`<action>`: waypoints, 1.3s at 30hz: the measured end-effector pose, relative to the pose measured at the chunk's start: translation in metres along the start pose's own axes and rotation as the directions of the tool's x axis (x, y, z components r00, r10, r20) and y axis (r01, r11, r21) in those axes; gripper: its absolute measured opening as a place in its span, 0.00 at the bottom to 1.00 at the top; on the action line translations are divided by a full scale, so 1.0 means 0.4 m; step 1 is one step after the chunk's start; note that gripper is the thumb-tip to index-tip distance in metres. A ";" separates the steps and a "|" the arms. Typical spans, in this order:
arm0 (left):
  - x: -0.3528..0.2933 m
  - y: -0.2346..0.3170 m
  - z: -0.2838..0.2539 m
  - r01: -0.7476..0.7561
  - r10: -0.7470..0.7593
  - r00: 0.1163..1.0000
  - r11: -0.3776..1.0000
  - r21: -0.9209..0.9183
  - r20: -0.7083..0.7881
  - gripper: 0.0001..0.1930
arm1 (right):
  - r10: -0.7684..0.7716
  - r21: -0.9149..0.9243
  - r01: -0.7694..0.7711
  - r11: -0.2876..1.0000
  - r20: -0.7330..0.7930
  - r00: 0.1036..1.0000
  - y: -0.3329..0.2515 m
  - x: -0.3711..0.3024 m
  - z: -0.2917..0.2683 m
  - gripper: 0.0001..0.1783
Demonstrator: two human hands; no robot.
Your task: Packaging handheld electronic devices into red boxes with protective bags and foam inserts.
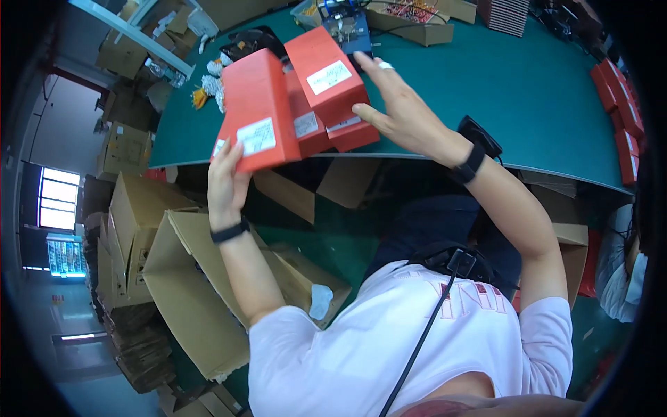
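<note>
My left hand (228,174) grips the lower end of a long red box (251,94) with a white label, fingers on its front and thumb at the label. That box is tilted at the table's near edge. Beside it on the right, another labelled red box (316,55) rests on top of red boxes below, one of them a lower red box (360,137). Alongside the top box's right side is my right hand (410,115), its thumb and fingers spread. Whether the thumb touches the box, I cannot tell.
The green table (486,83) carries an open carton (410,29) of small coloured parts, a blue device (351,35) and white-and-yellow bundles (208,90). Red boxes (618,97) line its right end. Open cardboard cartons (187,292) stand below on the left. Another person's sleeve (615,292) shows at far right.
</note>
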State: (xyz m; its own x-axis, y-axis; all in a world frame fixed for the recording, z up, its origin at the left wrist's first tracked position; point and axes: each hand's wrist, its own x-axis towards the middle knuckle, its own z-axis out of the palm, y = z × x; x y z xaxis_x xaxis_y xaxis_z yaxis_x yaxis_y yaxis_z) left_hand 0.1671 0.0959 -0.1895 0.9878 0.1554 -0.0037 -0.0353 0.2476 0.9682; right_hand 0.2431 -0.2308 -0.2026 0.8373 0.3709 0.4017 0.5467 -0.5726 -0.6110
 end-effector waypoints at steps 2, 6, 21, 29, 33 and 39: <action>-0.069 0.017 0.020 -0.148 0.149 0.987 0.989 -0.017 0.065 0.30 | -0.035 0.195 0.058 0.979 -0.117 0.992 -0.012 -0.047 -0.097 0.51; -0.198 0.000 0.194 -0.289 0.283 0.939 0.957 0.005 0.196 0.41 | 0.105 0.549 -0.046 0.835 -0.076 0.991 -0.099 -0.151 -0.321 0.65; -0.029 -0.330 0.898 -0.593 0.318 0.473 0.805 0.030 0.822 0.55 | 0.017 -0.238 -0.095 0.967 -0.313 0.950 -0.037 -0.493 -0.642 0.51; 0.009 -0.273 0.982 -0.724 0.541 0.432 0.685 -0.080 0.722 0.69 | 0.066 -0.231 -0.164 0.959 -0.380 0.923 0.199 -0.420 -0.649 0.45; -0.024 -0.279 1.002 -0.918 0.595 0.354 0.369 0.146 0.722 0.70 | 0.157 -0.276 -0.363 0.890 -0.562 0.812 0.202 -0.359 -0.603 0.44; 0.007 -0.347 1.070 -0.850 0.629 0.487 0.503 0.161 0.606 0.63 | 0.347 -0.532 -0.471 0.704 -0.322 0.881 0.118 -0.364 -0.571 0.42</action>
State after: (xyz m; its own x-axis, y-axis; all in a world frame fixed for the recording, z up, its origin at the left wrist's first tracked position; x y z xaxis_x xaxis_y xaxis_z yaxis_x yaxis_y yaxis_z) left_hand 0.2397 -0.3473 -0.2169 0.5504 -0.3483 0.7588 -0.8326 -0.1612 0.5299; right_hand 0.1461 -0.4787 -0.1341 0.9262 -0.1068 0.3616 -0.0115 -0.9666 -0.2560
